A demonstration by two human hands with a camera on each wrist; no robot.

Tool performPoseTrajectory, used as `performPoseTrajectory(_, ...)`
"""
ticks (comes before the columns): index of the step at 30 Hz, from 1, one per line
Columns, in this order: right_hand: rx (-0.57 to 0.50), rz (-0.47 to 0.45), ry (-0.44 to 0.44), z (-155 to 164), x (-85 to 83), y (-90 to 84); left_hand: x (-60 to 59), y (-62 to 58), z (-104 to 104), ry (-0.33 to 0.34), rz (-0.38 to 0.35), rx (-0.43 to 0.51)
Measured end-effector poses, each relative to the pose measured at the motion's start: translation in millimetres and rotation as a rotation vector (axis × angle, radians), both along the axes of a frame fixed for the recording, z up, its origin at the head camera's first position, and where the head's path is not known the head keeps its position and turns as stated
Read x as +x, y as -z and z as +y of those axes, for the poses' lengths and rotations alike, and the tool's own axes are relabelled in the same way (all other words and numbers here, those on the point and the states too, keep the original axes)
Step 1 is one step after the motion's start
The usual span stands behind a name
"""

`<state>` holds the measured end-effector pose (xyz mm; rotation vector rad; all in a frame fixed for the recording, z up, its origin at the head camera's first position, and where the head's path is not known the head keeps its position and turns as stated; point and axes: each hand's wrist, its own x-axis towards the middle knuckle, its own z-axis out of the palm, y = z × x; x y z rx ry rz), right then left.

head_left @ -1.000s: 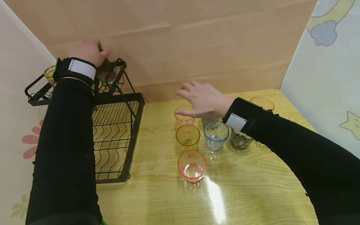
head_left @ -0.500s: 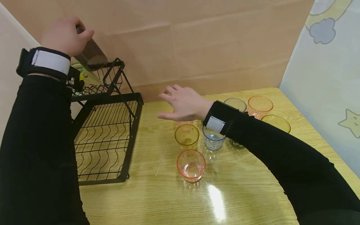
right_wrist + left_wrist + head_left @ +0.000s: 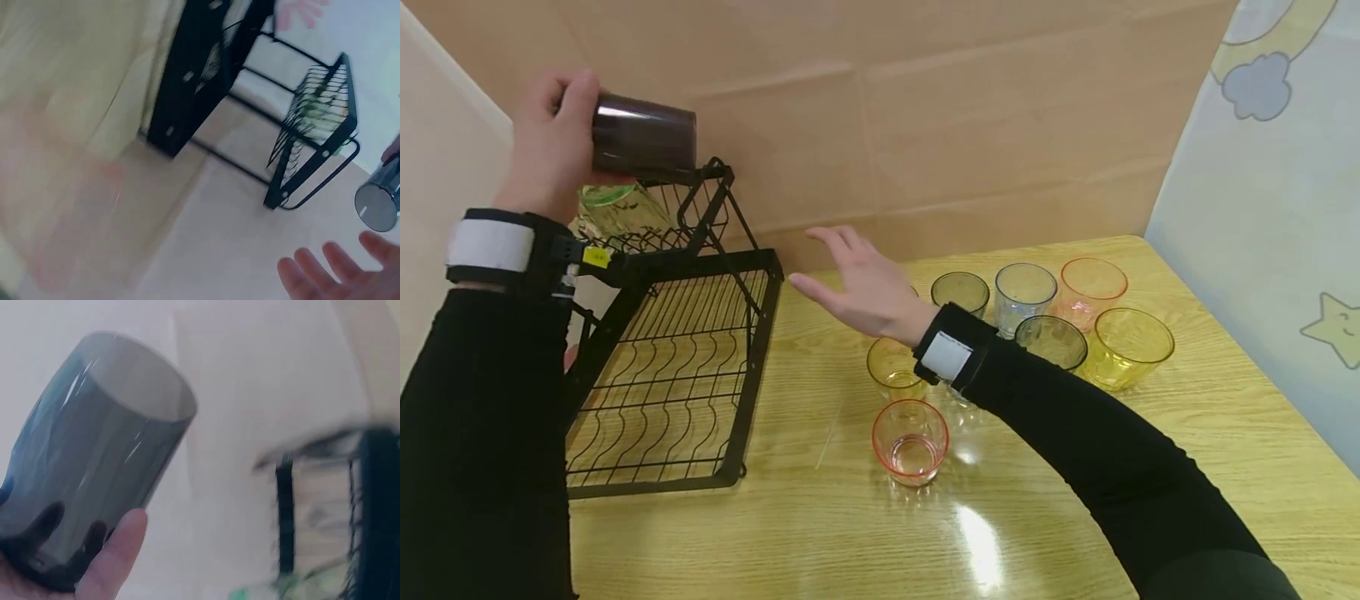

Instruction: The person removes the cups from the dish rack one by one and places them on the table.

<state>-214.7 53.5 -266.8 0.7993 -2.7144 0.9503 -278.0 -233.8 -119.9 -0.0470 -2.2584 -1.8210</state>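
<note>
A dark grey glass [image 3: 644, 136] lies nearly sideways in my left hand [image 3: 553, 137], above the upper shelf of the black dish rack [image 3: 745, 367]. In the left wrist view the fingers curl round the lower part of this glass [image 3: 94, 450], its mouth tilted up and away. My right hand [image 3: 868, 287] hovers over the table with fingers spread and nothing in them. In the right wrist view its fingertips [image 3: 306, 265] point up, apart from the grey glass [image 3: 378, 203]. A green-tinted glass [image 3: 628, 208] lies on the rack's upper shelf, partly hidden behind the left wrist.
Several tinted glasses stand on the table right of the rack, among them a pink one [image 3: 911, 446] in front, an amber one [image 3: 895, 367] and a yellow one [image 3: 1127, 354]. My right forearm covers part of the group. A wall [image 3: 1000, 125] rises behind.
My left hand has lifted the dark grey glass off the rack's upper shelf and turned it nearly horizontal. My right hand has moved left toward the rack.
</note>
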Motion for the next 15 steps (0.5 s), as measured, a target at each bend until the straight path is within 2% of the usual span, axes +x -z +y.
performPoseTrajectory(3,-0.172,-0.047,-0.016,-9,4.1,5.2,9.7,12.9,6,0.035,0.023,0.202)
performPoseTrajectory(6,-0.341,-0.101,-0.043,-18,9.0,10.1,21.6,25.1,10,0.069,0.055,0.286)
performPoseTrajectory(11,-0.591,-0.191,-0.104,-33,18.7,19.7,46.8,46.1,13,0.087,0.126,0.294)
performPoseTrajectory(15,-0.733,-0.223,-0.154,-42,26.1,28.9,68.6,67.1,19,0.125,0.194,0.343)
